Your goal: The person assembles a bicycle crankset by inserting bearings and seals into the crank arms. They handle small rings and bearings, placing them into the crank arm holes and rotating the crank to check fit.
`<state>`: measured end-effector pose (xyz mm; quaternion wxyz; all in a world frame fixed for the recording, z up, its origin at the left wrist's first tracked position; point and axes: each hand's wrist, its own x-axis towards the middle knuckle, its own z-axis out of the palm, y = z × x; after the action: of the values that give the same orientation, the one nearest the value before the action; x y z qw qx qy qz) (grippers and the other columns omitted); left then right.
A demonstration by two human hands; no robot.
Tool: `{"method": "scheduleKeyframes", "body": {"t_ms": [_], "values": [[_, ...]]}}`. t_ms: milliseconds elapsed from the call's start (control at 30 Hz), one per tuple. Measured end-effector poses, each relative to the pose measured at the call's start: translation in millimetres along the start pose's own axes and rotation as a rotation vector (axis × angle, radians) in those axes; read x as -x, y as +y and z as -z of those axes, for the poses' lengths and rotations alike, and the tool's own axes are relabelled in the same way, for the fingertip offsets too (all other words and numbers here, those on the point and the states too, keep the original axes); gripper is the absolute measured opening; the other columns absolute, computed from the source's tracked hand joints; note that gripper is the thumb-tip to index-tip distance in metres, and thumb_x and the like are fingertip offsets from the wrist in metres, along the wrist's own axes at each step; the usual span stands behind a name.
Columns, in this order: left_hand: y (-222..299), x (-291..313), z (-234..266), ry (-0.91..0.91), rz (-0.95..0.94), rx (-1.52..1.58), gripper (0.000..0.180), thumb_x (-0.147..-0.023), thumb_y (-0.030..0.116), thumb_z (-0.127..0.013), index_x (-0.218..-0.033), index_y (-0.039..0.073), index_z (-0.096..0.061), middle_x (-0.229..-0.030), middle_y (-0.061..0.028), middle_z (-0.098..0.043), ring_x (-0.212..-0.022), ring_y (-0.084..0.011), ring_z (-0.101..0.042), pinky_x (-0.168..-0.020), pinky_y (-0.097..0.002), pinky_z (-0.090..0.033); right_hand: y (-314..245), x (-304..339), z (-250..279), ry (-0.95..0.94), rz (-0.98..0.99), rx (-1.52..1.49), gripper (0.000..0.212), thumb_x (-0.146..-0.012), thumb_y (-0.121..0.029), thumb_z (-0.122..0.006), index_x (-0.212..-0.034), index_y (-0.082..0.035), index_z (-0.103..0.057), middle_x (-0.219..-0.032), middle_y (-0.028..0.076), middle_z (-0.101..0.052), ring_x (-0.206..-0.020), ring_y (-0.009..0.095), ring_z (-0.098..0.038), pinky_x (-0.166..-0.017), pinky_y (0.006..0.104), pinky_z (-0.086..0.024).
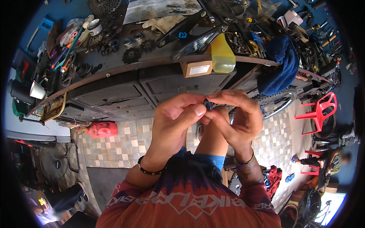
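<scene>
A small dark ring-shaped part (pixel 208 105) with a bluish sheen is pinched between my two hands, in front of the workbench edge. My left hand (pixel 176 117) grips it from the left with thumb and forefinger. From the right, the thumb and fingertips of my right hand (pixel 241 119) close on the same part. The fingertips cover much of it, so its exact kind cannot be made out. On the bench beyond lie a black bike frame linkage (pixel 192 36), several sprockets (pixel 132 55) and round bearing-like parts (pixel 138 37).
A cardboard box (pixel 196 69) and a yellowish bottle (pixel 223 57) stand at the bench edge. A blue towel (pixel 279 64) hangs over it on the right. A red jerrycan (pixel 102 129) and a red chair (pixel 319 112) stand on the floor. Other people are at lower left and far right.
</scene>
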<state>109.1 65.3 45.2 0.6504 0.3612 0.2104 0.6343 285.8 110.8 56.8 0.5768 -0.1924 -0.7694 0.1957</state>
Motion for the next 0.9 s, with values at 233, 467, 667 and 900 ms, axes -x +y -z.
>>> {"method": "scheduleKeyframes", "body": {"t_ms": [233,467,667,900], "values": [[-2.8,-2.3,-0.1,-0.019,0.068,0.085,0.028,-0.107,0.014,-0.062,-0.125,-0.007,-0.067,-0.106,-0.0125,-0.074,-0.093,-0.0169,-0.071,-0.086,-0.0326,-0.057,0.1,4.3,-6.5,0.092,-0.066,-0.092,0.051,-0.077,0.009,-0.09,-0.123,0.004,-0.066,-0.113,0.018,-0.079,-0.102,0.028,-0.075,-0.091,0.04,-0.059],[-13.8,-7.2,12.3,0.046,0.166,0.541,0.031,-0.104,0.036,-0.063,-0.11,0.006,-0.069,-0.107,-0.0089,-0.069,-0.107,-0.0252,-0.067,-0.101,-0.0434,-0.053,-23.7,10.0,-11.5,0.061,-0.079,0.058,0.033,-0.075,0.0,-0.091,-0.105,-0.002,-0.079,-0.106,0.011,-0.08,-0.094,0.025,-0.073,-0.09,0.0391,-0.054],[-24.6,-12.6,18.4,-0.024,0.123,0.687,0.037,-0.108,0.044,-0.053,-0.113,0.012,-0.071,-0.127,-0.0061,-0.071,-0.133,-0.0275,-0.06,-0.121,-0.048,-0.04,-36.3,30.1,-33.9,-0.171,-0.274,0.087,0.033,-0.074,0.002,-0.09,-0.105,-0.001,-0.079,-0.108,0.013,-0.079,-0.102,0.027,-0.071,-0.092,0.0395,-0.055],[-35.5,-8.6,25.4,-0.167,0.05,0.756,0.042,-0.111,0.047,-0.044,-0.121,0.014,-0.069,-0.155,-0.0112,-0.059,-0.156,-0.0323,-0.04,-0.131,-0.0517,-0.026,-33.7,41.8,-19.9,-0.206,-0.331,0.053,0.031,-0.079,-0.002,-0.087,-0.109,0.001,-0.079,-0.12,0.017,-0.076,-0.112,0.029,-0.069,-0.1,0.0414,-0.052]]}}
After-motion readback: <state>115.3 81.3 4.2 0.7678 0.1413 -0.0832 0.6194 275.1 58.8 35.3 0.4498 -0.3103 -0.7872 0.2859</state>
